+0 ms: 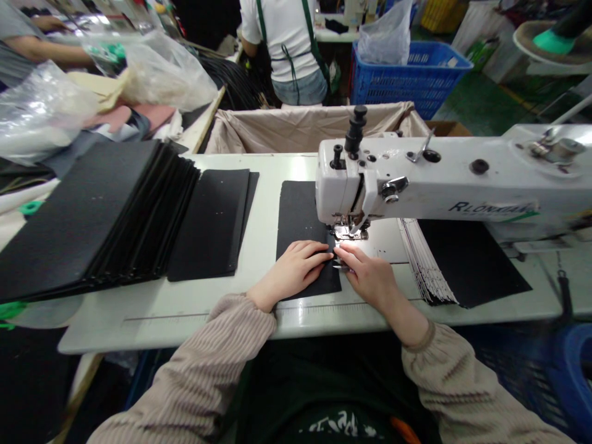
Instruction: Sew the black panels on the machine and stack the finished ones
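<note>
A black panel (300,216) lies on the pale sewing table, its right edge beside the needle area of a white sewing machine (444,179). My left hand (296,271) rests flat on this panel, fingers stretched toward the machine foot (350,232). At the panel's right edge is my right hand (370,274), its fingers bent together around small metal scissors or a similar tool (341,265); what exactly it grips is partly hidden. The fingertips of both hands nearly meet just in front of the foot.
Left of the panel lie a few black pieces (208,222) and a tall black stack (92,209). Under the machine arm, at right, sits another stack (467,259) with pale edges. Behind are a cloth-lined bin (296,129), a blue crate (402,80) and a seated person (296,49).
</note>
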A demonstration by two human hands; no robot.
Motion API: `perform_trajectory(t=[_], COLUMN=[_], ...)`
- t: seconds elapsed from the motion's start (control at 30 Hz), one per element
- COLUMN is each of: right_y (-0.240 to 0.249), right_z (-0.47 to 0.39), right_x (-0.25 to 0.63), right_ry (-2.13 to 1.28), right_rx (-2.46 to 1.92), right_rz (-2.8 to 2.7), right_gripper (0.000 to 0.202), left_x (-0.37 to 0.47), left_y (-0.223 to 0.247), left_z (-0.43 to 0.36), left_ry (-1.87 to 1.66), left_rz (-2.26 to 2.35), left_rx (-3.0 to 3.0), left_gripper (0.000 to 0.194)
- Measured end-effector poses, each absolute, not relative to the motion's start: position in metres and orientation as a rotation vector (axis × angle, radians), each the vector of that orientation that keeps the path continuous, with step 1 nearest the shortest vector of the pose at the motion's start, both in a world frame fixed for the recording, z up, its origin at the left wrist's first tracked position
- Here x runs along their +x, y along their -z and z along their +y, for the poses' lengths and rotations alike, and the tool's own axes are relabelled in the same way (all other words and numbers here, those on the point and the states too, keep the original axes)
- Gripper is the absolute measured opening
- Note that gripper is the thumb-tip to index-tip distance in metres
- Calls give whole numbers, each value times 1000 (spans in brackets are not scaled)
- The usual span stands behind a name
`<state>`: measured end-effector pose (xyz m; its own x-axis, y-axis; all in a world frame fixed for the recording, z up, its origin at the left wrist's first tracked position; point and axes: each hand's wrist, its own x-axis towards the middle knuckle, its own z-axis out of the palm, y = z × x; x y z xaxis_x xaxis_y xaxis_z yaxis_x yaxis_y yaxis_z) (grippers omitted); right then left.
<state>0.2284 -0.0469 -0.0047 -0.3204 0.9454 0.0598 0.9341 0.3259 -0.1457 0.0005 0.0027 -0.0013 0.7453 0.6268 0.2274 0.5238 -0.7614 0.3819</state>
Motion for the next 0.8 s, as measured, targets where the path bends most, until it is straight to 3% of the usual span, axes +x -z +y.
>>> perform_trajectory(t=[0.8], right_y=[3], right_z=[-47], right_x=[228], right_ry=[-120], right_rx=[-1764], right_rz=[-2451], right_gripper=[55], left_x=[3], left_y=[3], left_z=[3], left_ry=[-602], left_rz=[973], left_rx=[2538], left_gripper=[35])
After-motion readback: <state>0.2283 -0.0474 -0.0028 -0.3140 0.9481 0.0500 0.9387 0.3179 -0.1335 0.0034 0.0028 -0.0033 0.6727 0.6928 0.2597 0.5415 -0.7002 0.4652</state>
